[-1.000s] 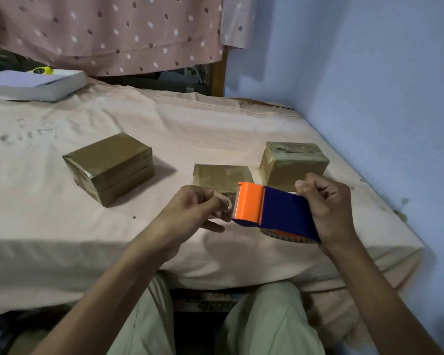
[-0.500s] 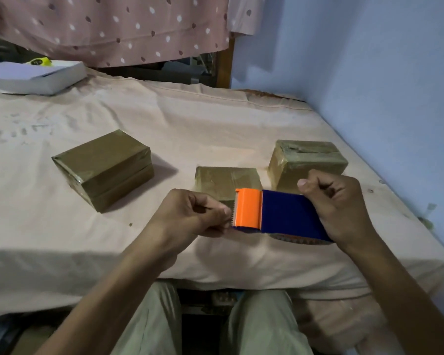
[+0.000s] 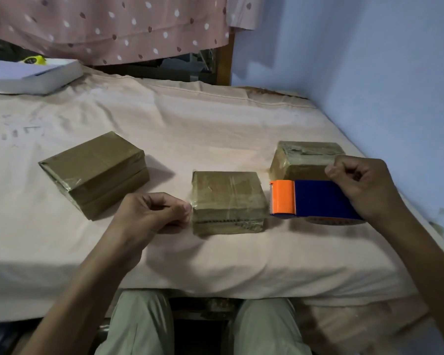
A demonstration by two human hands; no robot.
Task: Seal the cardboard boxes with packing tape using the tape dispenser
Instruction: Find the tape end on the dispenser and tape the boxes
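While the right hand grips the blue and orange tape dispenser, its fingers are curled tight around the blue end and the orange end points toward the left hand. The dispenser is held just above the bed, right in front of the right box. The left hand has its fingers curled and its thumb and finger pinched together. It may hold the end of clear tape, but I cannot tell. It sits just beside the left edge of the middle box, which lies between the two hands. The left box lies past the left hand, farther out to the side. All three boxes are wrapped in shiny tape. Far behind the left hand lies a white box under a pink dotted curtain.
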